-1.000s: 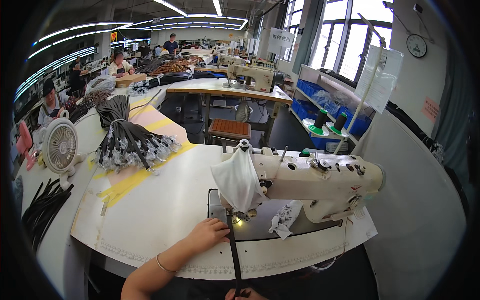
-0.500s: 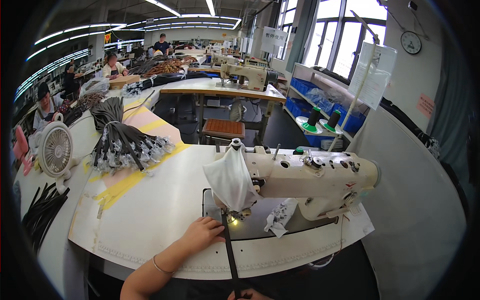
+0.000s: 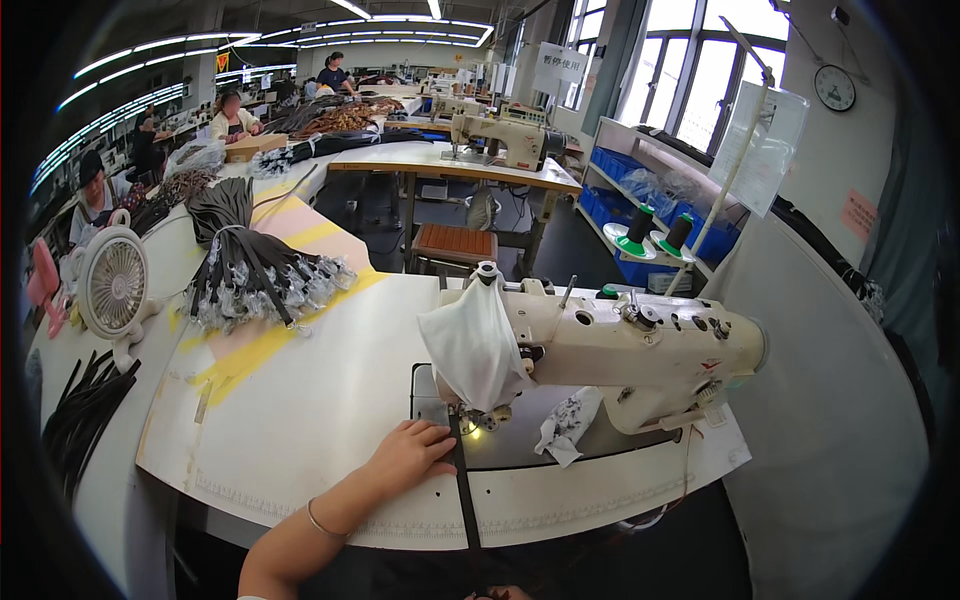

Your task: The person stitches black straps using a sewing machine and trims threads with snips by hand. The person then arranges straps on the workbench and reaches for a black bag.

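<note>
A black strap [image 3: 464,490] runs from under the needle area of a cream sewing machine [image 3: 620,345] toward the table's front edge. Beyond that edge it is lost against the dark below. My left hand [image 3: 412,458] lies flat on the table left of the strap, thumb apart from the fingers, with fingertips touching the strap's edge close to the needle. Only a sliver of my right hand [image 3: 500,593] shows at the lower rim; its fingers are mostly hidden. White cloth [image 3: 475,345] drapes the machine's head, and a small lamp glows by the needle.
A spotted white cloth scrap [image 3: 568,425] lies right of the needle. At the left are a bundle of dark straps with plastic-wrapped ends [image 3: 260,275], a white fan [image 3: 115,285] and loose black straps [image 3: 85,410]. Thread cones [image 3: 637,230] stand behind the machine. Other people work farther back.
My right hand has dropped lower, almost out of view, and the strap no longer shows stretching down to it. My left hand stays beside the strap. The view has shifted slightly.
</note>
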A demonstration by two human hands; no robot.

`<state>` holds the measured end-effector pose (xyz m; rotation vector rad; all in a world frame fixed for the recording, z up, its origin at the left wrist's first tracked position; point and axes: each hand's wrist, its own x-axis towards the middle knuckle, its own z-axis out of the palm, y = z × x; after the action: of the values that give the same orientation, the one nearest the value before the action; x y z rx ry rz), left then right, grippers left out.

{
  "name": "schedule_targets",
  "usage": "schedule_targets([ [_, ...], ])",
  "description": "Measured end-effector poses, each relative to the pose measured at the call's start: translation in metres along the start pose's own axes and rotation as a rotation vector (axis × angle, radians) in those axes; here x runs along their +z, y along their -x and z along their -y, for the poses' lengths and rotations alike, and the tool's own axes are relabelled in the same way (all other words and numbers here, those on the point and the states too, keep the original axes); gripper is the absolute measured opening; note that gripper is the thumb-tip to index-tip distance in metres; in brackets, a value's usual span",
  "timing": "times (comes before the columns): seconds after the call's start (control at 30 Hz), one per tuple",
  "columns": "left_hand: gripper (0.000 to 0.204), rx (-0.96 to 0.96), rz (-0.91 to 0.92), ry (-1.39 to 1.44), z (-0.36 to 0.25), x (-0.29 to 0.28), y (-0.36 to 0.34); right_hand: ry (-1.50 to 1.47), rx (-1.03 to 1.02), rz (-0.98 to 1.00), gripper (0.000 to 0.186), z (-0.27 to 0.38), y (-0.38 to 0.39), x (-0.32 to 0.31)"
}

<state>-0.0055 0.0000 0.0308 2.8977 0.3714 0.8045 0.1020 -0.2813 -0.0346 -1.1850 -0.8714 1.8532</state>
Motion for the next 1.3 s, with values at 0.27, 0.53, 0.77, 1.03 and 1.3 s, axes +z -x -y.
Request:
schedule_targets([
  [0.27,0.041,-0.033,0.009,0.001,0.003,0.004,0.003,-0.134,-0.256,-0.356,0.036,-0.003,-0.015,0.02],
  [0.53,0.046,0.002,0.008,0.045,0.004,0.001,0.004,-0.1,-0.273,-0.447,0.033,0.009,-0.029,0.007],
  [0.77,0.05,0.016,0.004,0.069,0.004,0.0,0.004,1.291,-0.959,-0.849,0.026,0.058,-0.022,0.004],
  [1.03,0.051,0.037,-0.025,0.059,0.006,0.004,0.006,1.465,-0.905,-0.614,0.04,0.095,-0.033,-0.003],
  [1.3,0.048,0.035,-0.02,0.069,0.006,0.004,0.005,1.496,-0.933,-0.55,0.044,0.107,-0.053,-0.027],
])
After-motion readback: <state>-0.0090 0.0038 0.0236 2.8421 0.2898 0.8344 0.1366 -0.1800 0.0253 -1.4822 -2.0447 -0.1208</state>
